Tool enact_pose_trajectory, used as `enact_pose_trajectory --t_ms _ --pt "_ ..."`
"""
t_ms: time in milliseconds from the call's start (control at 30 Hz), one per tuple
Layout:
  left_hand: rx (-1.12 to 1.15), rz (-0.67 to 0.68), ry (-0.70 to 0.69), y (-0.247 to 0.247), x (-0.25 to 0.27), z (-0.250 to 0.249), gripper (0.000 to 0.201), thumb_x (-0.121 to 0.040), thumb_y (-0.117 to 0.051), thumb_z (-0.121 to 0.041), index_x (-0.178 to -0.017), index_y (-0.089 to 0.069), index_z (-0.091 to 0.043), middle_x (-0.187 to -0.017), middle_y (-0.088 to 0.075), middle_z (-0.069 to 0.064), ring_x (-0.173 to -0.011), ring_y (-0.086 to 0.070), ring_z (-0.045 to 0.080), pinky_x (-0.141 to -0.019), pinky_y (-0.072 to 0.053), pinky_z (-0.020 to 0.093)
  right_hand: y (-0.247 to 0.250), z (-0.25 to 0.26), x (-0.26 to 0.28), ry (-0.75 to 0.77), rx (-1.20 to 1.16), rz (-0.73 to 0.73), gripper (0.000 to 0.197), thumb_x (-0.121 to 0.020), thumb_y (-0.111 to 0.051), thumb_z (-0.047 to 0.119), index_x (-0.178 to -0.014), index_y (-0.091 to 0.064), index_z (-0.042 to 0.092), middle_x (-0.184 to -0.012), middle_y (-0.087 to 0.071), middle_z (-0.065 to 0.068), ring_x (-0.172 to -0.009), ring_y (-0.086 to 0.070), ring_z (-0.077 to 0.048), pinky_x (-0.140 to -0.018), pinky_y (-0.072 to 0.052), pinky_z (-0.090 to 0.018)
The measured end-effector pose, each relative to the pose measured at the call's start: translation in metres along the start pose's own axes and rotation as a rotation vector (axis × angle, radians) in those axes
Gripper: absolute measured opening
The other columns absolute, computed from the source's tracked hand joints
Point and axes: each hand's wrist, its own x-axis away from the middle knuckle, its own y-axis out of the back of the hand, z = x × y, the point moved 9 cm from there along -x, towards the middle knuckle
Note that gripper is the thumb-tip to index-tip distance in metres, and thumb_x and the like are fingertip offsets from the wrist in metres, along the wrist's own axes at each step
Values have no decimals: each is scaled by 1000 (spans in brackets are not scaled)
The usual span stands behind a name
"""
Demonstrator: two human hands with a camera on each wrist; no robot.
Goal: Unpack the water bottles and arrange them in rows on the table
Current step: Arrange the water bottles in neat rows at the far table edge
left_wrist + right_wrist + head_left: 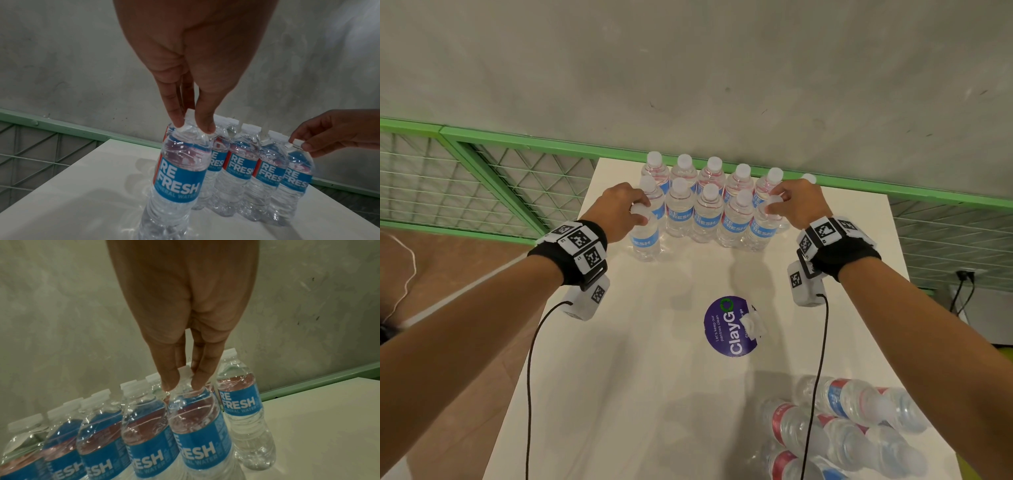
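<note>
Clear water bottles with blue REFRESH labels and white caps stand in two rows [709, 192] at the far end of the white table [619, 359]. My left hand [640, 209] [192, 129] pinches the neck of one bottle [645, 240] [179, 175], which stands slightly tilted just in front of the left end of the nearer row. My right hand [774, 202] [180, 386] pinches the cap of the bottle [763, 233] [201, 443] at the right end of that row. Whether either base rests on the table I cannot tell.
Several more bottles [852, 425] lie on their sides in a heap at the near right corner. A round purple ClayGo sticker [726, 329] with a scrap of clear plastic [754, 323] lies mid-table. A green mesh railing [482, 178] and a grey wall stand behind.
</note>
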Motion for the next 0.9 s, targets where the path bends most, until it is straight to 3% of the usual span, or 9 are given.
enact_pose_trajectory --t_ms 167,300,500,600,700,800,900 --pt "1 1 -1 0 0 1 31 -81 -68 -11 -111 -63 -8 -109 -56 17 -100 -53 32 -82 -36 29 1 -1 -1 3 0 -1 40 -80 -72 21 -116 -63 8 -106 -63 -10 -88 -50 -16 -77 -37 -25" --pt "9 2 8 -1 0 3 32 -82 -68 -12 -113 -62 -10 -110 -56 16 -100 -54 31 -82 -37 28 0 -1 -1 5 11 5 40 -79 -73 22 -116 -62 10 -113 -64 -13 -88 -51 -17 -77 -37 -25" --pt "43 24 14 -6 2 7 45 -81 -69 -15 -124 -53 -14 -116 -53 15 -104 -54 30 -88 -43 31 2 -1 8 -7 9 38 53 -79 -73 23 -128 -54 14 -123 -59 -13 -111 -57 -27 -86 -39 -28" --pt "22 -21 -58 -6 17 1 55 -81 -68 -18 -131 -45 -15 -126 -45 16 -118 -45 32 -101 -39 41 10 2 32 30 24 21 53 -80 -73 23 -128 -54 14 -123 -60 -13 -112 -57 -28 -89 -40 -28" --pt "-36 -88 -215 -13 58 -28 46 -84 -64 -17 -127 -48 -11 -129 -44 16 -119 -42 33 -98 -39 44 9 11 77 112 23 98 39 -79 -73 23 -115 -61 13 -109 -61 -8 -96 -58 -22 -81 -38 -25" --pt "-27 95 -416 -53 129 -65 30 -86 -62 -22 -115 -57 -15 -123 -50 9 -113 -47 28 -96 -42 39 -15 15 148 172 108 387 26 -78 -74 28 -102 -65 21 -96 -60 4 -74 -54 -7 -72 -39 -23" --pt "-14 533 -541 -116 224 -90 25 -88 -57 -35 -111 -57 -25 -119 -50 -4 -109 -50 16 -93 -45 36 -49 2 231 225 304 692 28 -76 -74 35 -101 -64 26 -94 -57 11 -74 -50 4 -70 -38 -21"
